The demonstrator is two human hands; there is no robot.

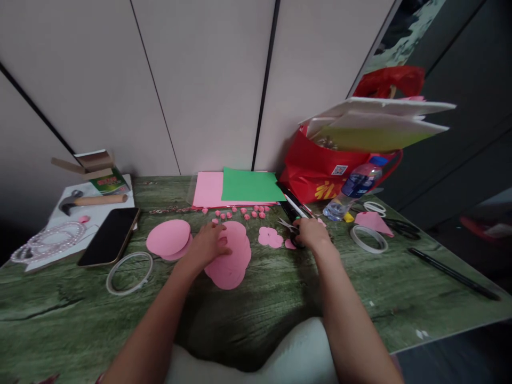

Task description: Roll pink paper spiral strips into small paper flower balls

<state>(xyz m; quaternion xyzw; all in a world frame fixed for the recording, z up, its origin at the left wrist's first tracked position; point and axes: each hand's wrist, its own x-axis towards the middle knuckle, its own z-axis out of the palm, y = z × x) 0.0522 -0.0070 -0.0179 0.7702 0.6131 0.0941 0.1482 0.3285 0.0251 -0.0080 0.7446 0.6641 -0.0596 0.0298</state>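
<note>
My left hand (210, 242) rests on a stack of pink paper circles (232, 266), its fingers curved and apart over the upper left side. To its left lies another small stack of pink paper circles (168, 237). On the right, my right hand (314, 233) is closed at the dark handles of a pair of scissors (288, 225), whose blades point left. The fingertips are partly hidden. Between my hands sits a pink scalloped paper piece (271, 237), with a smaller pink scrap (290, 244) beside the scissors. Several small pink rolled paper buds (247, 216) lie behind the stack.
Green paper (253, 185) and pink paper (208, 188) lie by the wall. A red bag (306, 165) and a water bottle (352, 189) stand right, near a tape roll (368, 239) and black pen (452, 273). Left are a phone (110, 236), hammer (98, 200) and tape ring (130, 273).
</note>
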